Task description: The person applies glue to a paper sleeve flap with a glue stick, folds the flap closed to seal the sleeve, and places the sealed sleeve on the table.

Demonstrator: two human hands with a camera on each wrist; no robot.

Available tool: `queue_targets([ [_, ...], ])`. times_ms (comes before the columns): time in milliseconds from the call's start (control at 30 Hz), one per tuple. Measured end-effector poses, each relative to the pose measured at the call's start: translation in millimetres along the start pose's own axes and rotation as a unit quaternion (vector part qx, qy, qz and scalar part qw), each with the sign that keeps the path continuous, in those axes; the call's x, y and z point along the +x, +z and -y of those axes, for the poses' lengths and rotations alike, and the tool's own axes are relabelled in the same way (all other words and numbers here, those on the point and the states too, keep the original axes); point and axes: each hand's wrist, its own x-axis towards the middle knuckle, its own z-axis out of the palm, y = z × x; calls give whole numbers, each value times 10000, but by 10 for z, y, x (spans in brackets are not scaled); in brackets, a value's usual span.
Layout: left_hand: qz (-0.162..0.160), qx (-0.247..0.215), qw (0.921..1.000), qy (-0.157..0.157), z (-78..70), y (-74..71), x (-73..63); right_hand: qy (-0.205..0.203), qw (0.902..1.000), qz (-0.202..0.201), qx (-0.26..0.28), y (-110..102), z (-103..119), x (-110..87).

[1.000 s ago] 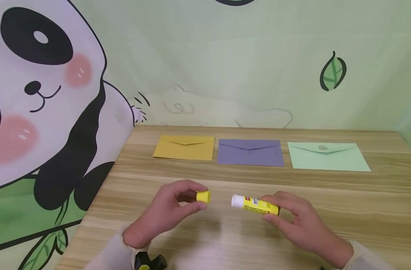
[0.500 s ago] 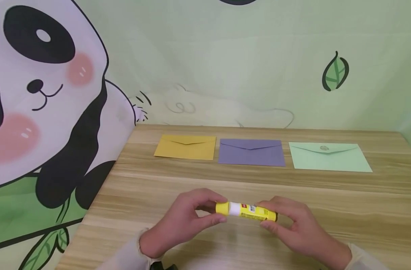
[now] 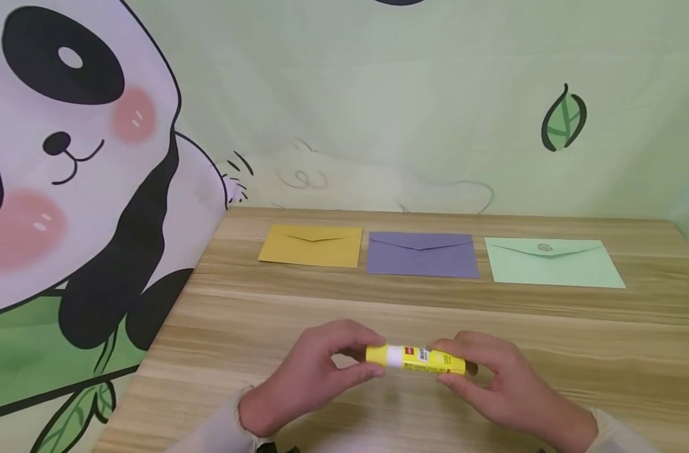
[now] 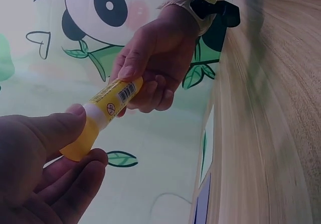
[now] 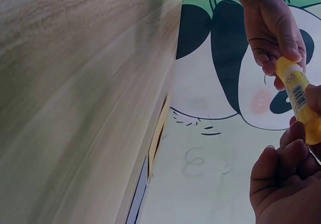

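A yellow glue stick (image 3: 429, 360) is held level above the table between both hands. My left hand (image 3: 330, 358) pinches its yellow cap (image 3: 376, 355) between thumb and fingers. The cap sits on the stick's left end, with a white band (image 4: 98, 114) showing between it and the printed barrel. My right hand (image 3: 499, 377) grips the barrel near its other end, thumb below and fingers above in the head view. The left wrist view shows a barcode (image 4: 127, 92) on the barrel.
Along the back of the wooden table (image 3: 236, 302) lie a yellow envelope (image 3: 312, 247), a purple envelope (image 3: 422, 257) and a mint green envelope (image 3: 554, 264), side by side. Behind them hangs a green backdrop (image 3: 344, 94) printed with a panda.
My left hand has moved right with the cap, bringing it from apart onto the glue stick's white end. My right hand has stayed nearly in place. The envelopes have not moved.
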Motion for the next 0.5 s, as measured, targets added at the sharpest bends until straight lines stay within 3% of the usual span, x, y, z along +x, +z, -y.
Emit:
queue_targets([
  [333,-139,293,9975,631,-20,21,-27,103,9991,215,-337,-9,92,-8],
  [500,-141,313,9965,767,-27,34,-34,55,9989,267,-368,-6,118,-11],
])
